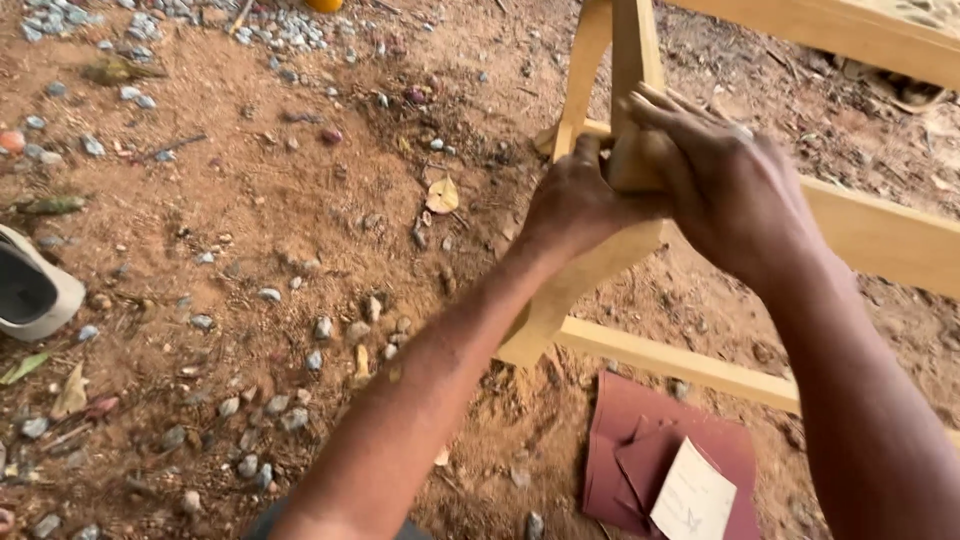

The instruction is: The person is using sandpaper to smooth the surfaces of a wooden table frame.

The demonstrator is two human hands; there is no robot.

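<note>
A pale wooden frame (880, 235) of legs and rails stands on the dirt at the upper right. My left hand (575, 200) grips one of its legs from the left, fingers curled around the wood. My right hand (725, 185) is pressed flat against the same leg from the right, fingers stretched upward. I cannot tell whether anything lies under the right palm.
Reddish-brown sandpaper sheets (625, 435) lie on the ground below the frame, one folded with its pale back (692, 497) up. Small stones and dry leaves (442, 195) are scattered over the red dirt. A white shoe (35, 290) sits at the left edge.
</note>
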